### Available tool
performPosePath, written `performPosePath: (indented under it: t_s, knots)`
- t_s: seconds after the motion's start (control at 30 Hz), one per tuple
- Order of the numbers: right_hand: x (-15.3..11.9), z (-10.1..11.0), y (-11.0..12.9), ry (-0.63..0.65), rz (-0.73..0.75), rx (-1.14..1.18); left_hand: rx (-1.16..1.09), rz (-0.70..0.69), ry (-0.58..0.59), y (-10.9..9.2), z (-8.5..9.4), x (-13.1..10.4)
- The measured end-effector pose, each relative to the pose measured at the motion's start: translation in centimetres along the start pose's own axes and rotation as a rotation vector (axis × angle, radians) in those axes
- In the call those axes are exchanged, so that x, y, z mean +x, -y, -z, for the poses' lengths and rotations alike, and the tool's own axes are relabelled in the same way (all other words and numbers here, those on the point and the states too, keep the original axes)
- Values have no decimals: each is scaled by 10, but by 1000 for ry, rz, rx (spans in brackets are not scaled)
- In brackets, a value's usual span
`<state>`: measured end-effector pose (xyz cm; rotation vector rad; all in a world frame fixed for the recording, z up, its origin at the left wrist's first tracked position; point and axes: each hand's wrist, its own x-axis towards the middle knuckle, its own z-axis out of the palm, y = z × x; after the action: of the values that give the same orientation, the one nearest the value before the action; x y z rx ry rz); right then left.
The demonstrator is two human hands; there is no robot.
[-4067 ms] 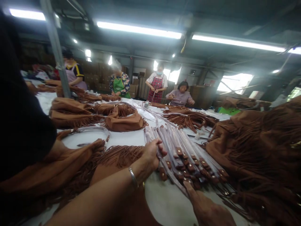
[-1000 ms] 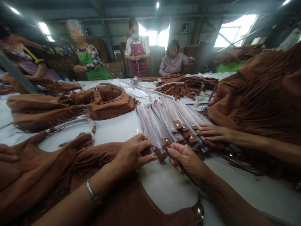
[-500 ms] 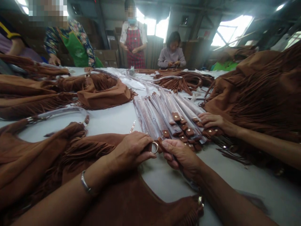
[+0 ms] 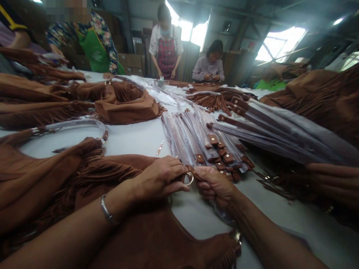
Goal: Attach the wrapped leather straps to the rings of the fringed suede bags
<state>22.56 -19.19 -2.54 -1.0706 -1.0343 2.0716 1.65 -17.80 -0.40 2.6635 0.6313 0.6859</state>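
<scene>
A brown suede fringed bag [image 4: 134,239] lies in front of me. At its upper edge my left hand [image 4: 164,175] is closed, pinching beside a metal ring [image 4: 189,178]. Close to that ring, my right hand [image 4: 215,183] pinches the brown end of a strap [image 4: 192,170]. The rest of this strap, in clear plastic, trails below my right hand and is partly hidden. Whether the strap end passes through the ring I cannot tell. Just beyond my hands lies a pile of plastic-wrapped straps [image 4: 193,138]. Another metal fitting [image 4: 238,236] shows at the bag's right end.
At the right, a co-worker's hand [image 4: 333,183] holds a bundle of wrapped straps [image 4: 280,127] over the table. Finished-looking brown bags [image 4: 126,108] lie at the left. A small metal chain piece [image 4: 159,148] rests on the white table [image 4: 131,138]. Several people work across it.
The co-worker's hand has lifted a bundle of wrapped straps off the pile and drawn it to the right. My hands keep their grips, with the ring and strap end still close together.
</scene>
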Motion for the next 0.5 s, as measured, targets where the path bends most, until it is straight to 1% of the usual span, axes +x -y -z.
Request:
performPosePath:
  t_s: [0.13, 0.27, 0.37, 0.5]
  knots:
    - [2, 2, 1, -1, 11, -14, -63, -49, -25, 1, -1, 2]
    - [2, 4, 2, 54, 43, -7, -165, -79, -36, 2, -3, 2]
    - [3, 6, 0, 105, 29, 6, -220, -75, -45, 2, -4, 2]
    - [5, 8, -4, 140, 47, 30, -287, -32, 1, 0, -3, 2]
